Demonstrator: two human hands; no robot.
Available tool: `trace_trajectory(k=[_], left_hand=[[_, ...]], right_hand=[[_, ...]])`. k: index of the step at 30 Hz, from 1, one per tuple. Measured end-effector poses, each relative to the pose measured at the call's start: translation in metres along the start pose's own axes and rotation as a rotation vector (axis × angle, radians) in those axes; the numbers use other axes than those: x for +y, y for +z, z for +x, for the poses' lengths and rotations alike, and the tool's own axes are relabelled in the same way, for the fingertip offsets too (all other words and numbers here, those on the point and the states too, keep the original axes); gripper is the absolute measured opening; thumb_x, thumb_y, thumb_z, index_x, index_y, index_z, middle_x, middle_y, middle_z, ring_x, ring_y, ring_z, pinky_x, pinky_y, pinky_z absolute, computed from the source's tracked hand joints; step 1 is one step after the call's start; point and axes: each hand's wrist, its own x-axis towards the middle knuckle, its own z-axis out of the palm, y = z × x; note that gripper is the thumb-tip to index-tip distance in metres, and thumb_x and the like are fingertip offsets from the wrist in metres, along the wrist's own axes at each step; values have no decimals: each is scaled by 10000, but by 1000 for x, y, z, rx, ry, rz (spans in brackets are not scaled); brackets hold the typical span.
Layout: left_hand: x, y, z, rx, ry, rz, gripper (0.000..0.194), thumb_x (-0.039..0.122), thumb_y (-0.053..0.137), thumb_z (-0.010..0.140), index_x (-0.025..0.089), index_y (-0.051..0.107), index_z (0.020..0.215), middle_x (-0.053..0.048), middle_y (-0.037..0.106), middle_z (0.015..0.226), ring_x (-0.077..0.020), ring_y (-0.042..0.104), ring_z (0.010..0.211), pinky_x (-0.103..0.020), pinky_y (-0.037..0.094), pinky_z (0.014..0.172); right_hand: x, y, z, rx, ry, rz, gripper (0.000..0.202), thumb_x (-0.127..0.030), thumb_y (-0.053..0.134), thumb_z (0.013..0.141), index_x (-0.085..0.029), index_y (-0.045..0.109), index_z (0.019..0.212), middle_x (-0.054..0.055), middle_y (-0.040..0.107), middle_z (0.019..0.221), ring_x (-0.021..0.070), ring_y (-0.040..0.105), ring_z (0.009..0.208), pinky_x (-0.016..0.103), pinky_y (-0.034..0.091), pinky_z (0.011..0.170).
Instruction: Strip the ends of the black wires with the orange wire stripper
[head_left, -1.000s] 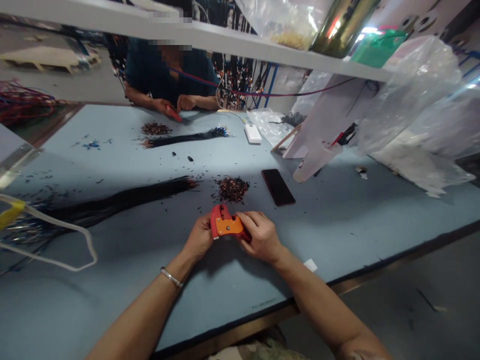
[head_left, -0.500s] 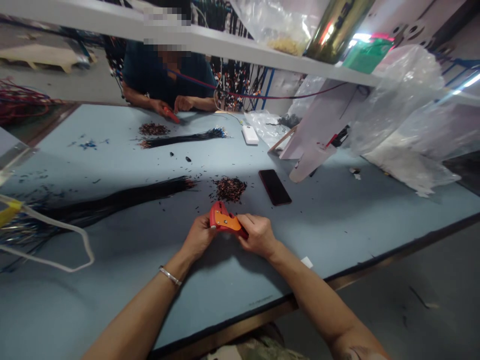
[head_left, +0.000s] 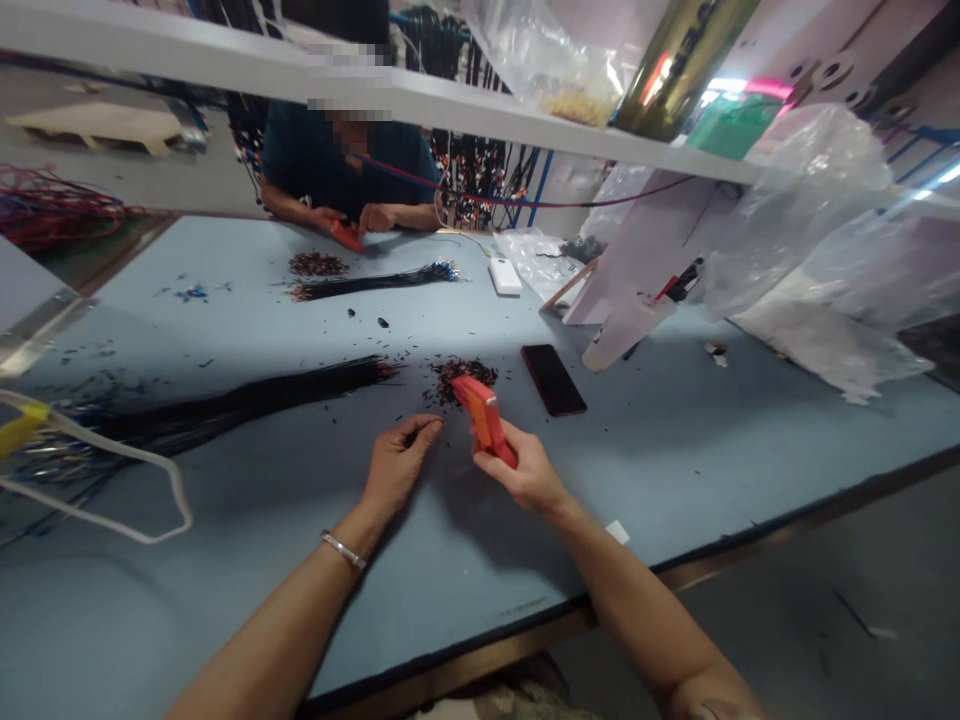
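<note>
My right hand [head_left: 526, 472] is wrapped round the handles of a red and orange wire stripper [head_left: 484, 418], whose head points up and left, over a pile of cut insulation bits [head_left: 454, 378]. To its left, my left hand [head_left: 405, 455] is closed in a pinch just above the table, apart from the tool. A thin black wire seems to be between its fingertips; only a tiny end shows. Beyond that hand lies a long bundle of black wires [head_left: 262, 400], its coppery ends facing right.
A phone [head_left: 554, 380] lies right of the pile. Across the blue table [head_left: 660, 440], a co-worker's hands [head_left: 352, 222] hold a red tool near another wire bundle [head_left: 375, 283]. A white power bank [head_left: 504, 277], plastic bags [head_left: 810, 330] and an overhead shelf [head_left: 480, 95] surround the workspace.
The wire stripper has come away from my left hand and turned, its head now up and left over the pile. My left hand stays low, pinching, slightly right of before.
</note>
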Motion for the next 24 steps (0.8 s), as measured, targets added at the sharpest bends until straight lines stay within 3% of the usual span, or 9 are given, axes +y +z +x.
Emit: trace_trajectory(k=[4, 8, 17, 24], left_hand=[[-3, -1, 0, -37, -10, 19, 237, 404, 663, 781, 193, 741, 858, 19, 620, 631, -112, 495, 529, -220, 373, 529], [-6, -2, 1, -53, -1, -24, 260, 403, 594, 842, 198, 697, 965, 21, 614, 721, -82, 476, 490, -219, 372, 519], [-3, -1, 0, -50, 20, -100, 345, 361, 606, 854, 206, 537, 1154, 25, 658, 763, -92, 531, 512, -241, 443, 591], [-3, 0, -1, -74, 21, -129, 311, 421, 649, 815, 195, 547, 1003, 17, 673, 732, -104, 575, 529, -241, 456, 587]], right_hand=[[9, -2, -3, -162, 311, 611, 375, -392, 694, 755, -145, 586, 1016, 43, 648, 838, 168, 642, 681, 292, 519, 610], [19, 1, -4, -206, 481, 897, 385, -347, 736, 716, -129, 608, 1007, 47, 672, 813, 167, 675, 669, 284, 539, 613], [18, 0, -7, -330, 508, 995, 383, -331, 717, 722, -108, 617, 1017, 83, 723, 837, 192, 708, 685, 300, 549, 652], [17, 0, -9, -351, 475, 941, 393, -324, 728, 728, -95, 619, 1028, 75, 700, 817, 191, 700, 667, 301, 552, 612]])
